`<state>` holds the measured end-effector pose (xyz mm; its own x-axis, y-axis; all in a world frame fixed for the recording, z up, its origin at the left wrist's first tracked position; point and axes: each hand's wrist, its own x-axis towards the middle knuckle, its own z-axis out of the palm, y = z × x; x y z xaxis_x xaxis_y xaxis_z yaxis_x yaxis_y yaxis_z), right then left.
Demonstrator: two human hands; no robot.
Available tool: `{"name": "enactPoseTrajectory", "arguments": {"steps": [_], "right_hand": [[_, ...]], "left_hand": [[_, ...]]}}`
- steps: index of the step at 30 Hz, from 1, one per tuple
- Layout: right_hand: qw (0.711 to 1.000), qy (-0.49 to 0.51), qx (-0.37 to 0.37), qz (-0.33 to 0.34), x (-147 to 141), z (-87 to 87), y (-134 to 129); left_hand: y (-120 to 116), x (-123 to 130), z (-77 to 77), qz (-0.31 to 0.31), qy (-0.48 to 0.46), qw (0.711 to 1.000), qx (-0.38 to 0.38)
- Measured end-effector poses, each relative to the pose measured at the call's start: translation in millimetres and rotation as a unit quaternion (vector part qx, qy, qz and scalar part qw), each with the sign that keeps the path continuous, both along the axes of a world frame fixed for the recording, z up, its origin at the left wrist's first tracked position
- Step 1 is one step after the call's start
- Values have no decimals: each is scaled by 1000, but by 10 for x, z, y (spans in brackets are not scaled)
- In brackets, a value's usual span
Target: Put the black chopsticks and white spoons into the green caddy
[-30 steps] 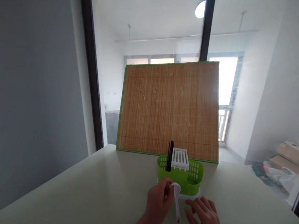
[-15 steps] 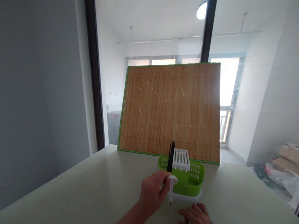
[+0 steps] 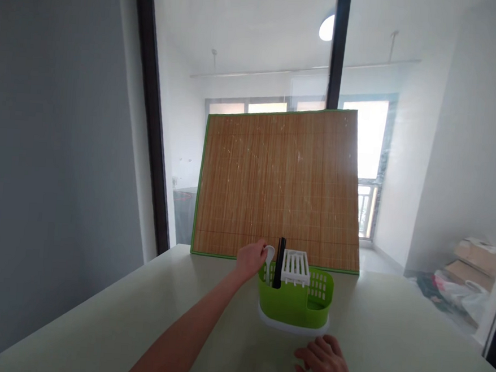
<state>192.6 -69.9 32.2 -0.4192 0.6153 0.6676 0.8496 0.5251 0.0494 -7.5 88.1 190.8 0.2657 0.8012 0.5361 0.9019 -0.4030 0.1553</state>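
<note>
A white spoon (image 3: 270, 258) is pinched by its bowl end in my left hand (image 3: 251, 258), its handle pointing down. The handle's lower part is inside the left section of a green utensil caddy (image 3: 284, 306) with a white base. Beside the spoon, black chopsticks (image 3: 279, 263) stand upright in the same section. A white slotted rack (image 3: 296, 264) is fitted over the caddy's middle. My right hand (image 3: 325, 362) lies on the table in front of the caddy, fingers loosely bent and apart, with nothing visible in it.
The caddy stands on a pale table (image 3: 146, 303). Behind it, a bamboo mat (image 3: 277, 182) with green edging leans upright against a glass partition. Cardboard boxes and plastic bags (image 3: 471, 275) lie on the floor at the far right.
My left hand has moved up and away from me, bringing the spoon from in front of the caddy to its left section. My right hand has barely moved. The view has shifted slightly.
</note>
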Motion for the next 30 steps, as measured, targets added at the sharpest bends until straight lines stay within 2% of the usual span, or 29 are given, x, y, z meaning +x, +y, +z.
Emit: {"name": "enactPoseTrajectory", "arguments": {"steps": [5,10,14,18,21,23,27,30], "right_hand": [[1000,5,17,6,17,-15,20],[1000,22,-3,0,17,-35,27],[999,28,-23,-2,15,-23,15],[998,24,-37,-42,86,23,-12],[996,24,-41,-81,213,26,-17],[993,31,-44,-106,299,7,-10],[987,49,-81,-133,368,-15,-9],[983,62,-113,-130,341,9,-23]], "left_hand": [[156,81,-188,9,14,999,-46],[165,142,-276,16,10,997,-73],[93,122,-254,25,-17,997,-67],[-135,24,-288,28,-92,995,-15],[-448,-4,-511,-6,-210,977,38],[-693,46,-744,-49,-248,967,21],[-1103,293,-1169,-147,-206,960,-122],[-1246,507,-1342,-189,-147,943,-230]]}}
